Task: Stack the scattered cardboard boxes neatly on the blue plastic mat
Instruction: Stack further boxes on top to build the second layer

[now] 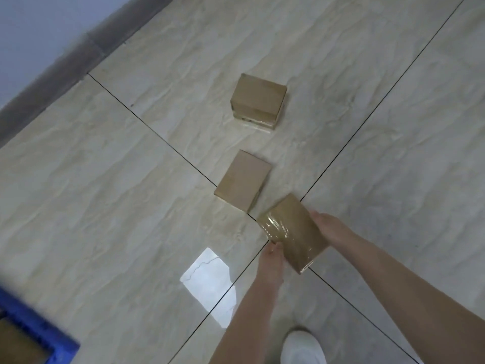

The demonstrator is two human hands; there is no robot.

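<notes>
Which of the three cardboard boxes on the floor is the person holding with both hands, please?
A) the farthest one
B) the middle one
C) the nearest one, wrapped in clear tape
C: the left hand and the right hand grip opposite sides of the nearest box, which is shiny with tape, while the middle box and the far box lie untouched on the tiled floor.

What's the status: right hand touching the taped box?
Touching. Head view shows the right hand gripping the taped box along its right edge.
</notes>
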